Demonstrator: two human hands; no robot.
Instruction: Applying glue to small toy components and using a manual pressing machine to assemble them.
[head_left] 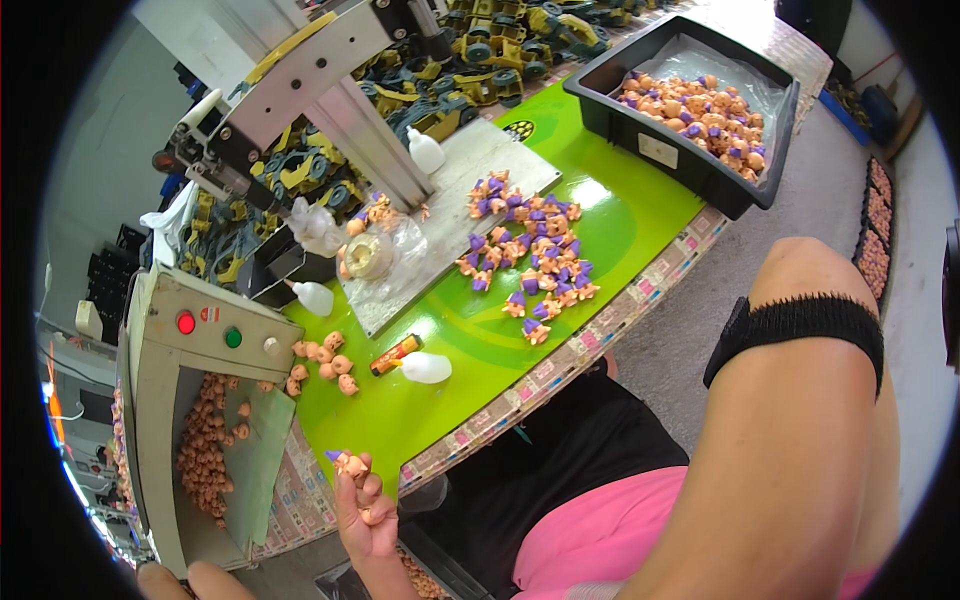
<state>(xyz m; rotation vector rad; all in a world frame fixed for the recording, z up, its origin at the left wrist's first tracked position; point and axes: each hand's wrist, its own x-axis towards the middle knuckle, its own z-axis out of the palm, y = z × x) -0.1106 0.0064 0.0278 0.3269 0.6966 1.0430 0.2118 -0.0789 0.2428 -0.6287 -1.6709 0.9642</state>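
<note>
My left hand (367,520) is raised in front of the table's near left corner, palm turned up and fingers curled closed. Between its thumb and fingers is a small peach toy figure (350,463) with a purple tip. Another peach piece (375,514) shows lower in the same hand. At the right my right arm (760,450), with a black strap around it, is bent sharply. Its hand lies outside the picture. Two rounded skin-coloured shapes (195,581) poke in at the lower left edge; I cannot tell what they are.
Purple-and-peach figures (535,250) lie piled on the green table (440,400). Beside them are a black bin (655,150) of figures, a press (340,130), white bottles (427,367), a glue tube (396,354) and loose heads (325,357). A control box (165,345) stands left.
</note>
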